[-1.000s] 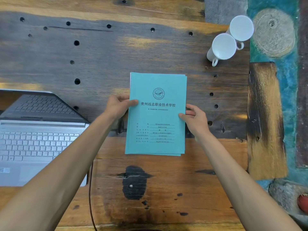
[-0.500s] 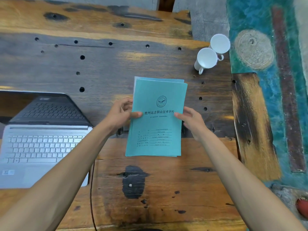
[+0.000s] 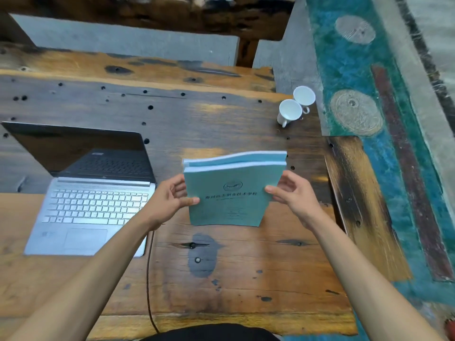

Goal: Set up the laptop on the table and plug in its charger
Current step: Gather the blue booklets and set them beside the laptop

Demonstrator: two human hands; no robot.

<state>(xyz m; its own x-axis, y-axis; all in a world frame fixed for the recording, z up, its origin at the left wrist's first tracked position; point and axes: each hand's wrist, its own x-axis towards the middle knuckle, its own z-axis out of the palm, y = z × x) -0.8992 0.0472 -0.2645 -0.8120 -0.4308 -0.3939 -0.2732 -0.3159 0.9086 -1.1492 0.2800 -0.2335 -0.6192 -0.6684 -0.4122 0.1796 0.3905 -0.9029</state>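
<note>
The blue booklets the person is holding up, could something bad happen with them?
Maybe. There are two teal booklets, held only at their side edges by the left hand and right hand, so one could slip out. The open laptop sits close on the left, so a swing could bump it. The dark cable hangs over the table edge near the person and might snag.

wooden table [image 3: 221, 279] | on it: open laptop [image 3: 96, 207], two white cups [image 3: 295, 107], dark cable [image 3: 149, 279]
</note>
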